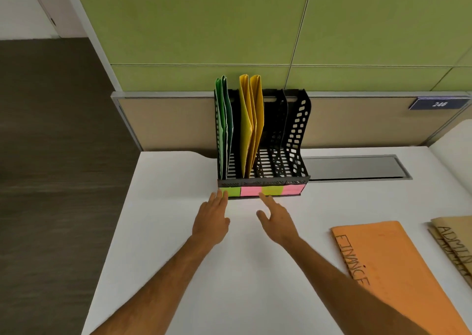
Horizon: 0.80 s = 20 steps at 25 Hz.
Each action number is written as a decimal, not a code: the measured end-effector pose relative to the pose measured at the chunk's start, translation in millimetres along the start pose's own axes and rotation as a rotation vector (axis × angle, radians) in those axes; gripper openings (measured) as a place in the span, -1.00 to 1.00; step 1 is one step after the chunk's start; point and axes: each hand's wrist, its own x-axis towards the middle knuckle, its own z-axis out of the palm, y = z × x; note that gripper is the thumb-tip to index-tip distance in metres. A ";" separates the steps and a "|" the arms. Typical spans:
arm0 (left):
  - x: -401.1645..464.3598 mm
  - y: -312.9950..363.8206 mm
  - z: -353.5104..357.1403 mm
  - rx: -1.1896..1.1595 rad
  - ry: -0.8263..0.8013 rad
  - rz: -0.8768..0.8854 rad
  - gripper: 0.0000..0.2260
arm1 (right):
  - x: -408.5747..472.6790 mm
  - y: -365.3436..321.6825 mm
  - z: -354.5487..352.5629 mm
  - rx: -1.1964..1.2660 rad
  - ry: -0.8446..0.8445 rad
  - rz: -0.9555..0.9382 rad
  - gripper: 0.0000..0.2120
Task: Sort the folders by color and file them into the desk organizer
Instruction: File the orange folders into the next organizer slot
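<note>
Left hand [212, 219]: fingers straight, close together, holding nothing, tips at the near-left corner of the desk organizer [263, 178], touching or just short of the green sticky note [231, 191], can't tell which. Right hand [277, 222]: fingers relaxed and spread, thumb out, holding nothing, tips just near of the organizer's label strip.

Organizer sits at the far edge of the white desk [166, 245]. Green folders [224, 127] upright in the leftmost slot, yellow folders [251, 125] in the second slot. The two right slots look empty.

Still to file: orange folder [388, 270] marked FINANCE, flat on the desk near right; brown folders [457, 245] marked ADMIN at the right edge, partly out of view.

Risks, as judgement:
- A push on the front strip could slide the light organizer back or peel a note off.
- The yellow folders lean and could slump across the divider when the next folder goes in.
- The note colours don't obviously match orange or brown, so the wrong slot is easy to pick.
- The brown stack could fan out if grabbed one-handed.
</note>
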 end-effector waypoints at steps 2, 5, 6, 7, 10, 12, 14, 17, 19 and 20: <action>-34.9 9.3 10.8 -0.073 -0.009 -0.005 -0.32 | -42.3 16.0 1.5 -0.027 -0.031 0.028 -0.48; -87.0 21.6 32.6 -0.143 -0.019 0.000 -0.33 | -101.1 37.4 0.5 -0.024 -0.029 0.038 -0.47; -101.1 26.0 39.2 -0.168 -0.018 -0.004 -0.33 | -117.5 42.9 -0.7 -0.021 -0.017 0.039 -0.47; -116.2 32.7 46.4 -0.195 -0.025 -0.007 -0.34 | -136.8 48.7 -2.8 -0.016 -0.006 0.048 -0.47; -150.0 50.5 68.7 -0.265 -0.032 -0.011 -0.35 | -183.3 67.3 -6.5 0.006 0.017 0.066 -0.47; -165.0 65.8 82.7 -0.287 -0.047 0.015 -0.36 | -210.3 83.8 -11.4 0.010 0.023 0.081 -0.46; -177.9 83.9 95.3 -0.309 -0.047 0.037 -0.36 | -232.5 105.0 -17.7 0.008 0.031 0.088 -0.46; -193.0 112.5 107.0 -0.325 -0.055 0.059 -0.37 | -257.4 136.7 -30.8 0.029 0.038 0.093 -0.46; -200.7 131.1 114.2 -0.331 -0.049 0.047 -0.38 | -271.3 156.0 -41.0 0.069 0.044 0.113 -0.45; -203.6 141.2 117.9 -0.335 -0.043 0.032 -0.38 | -277.7 166.3 -46.5 0.078 0.053 0.118 -0.45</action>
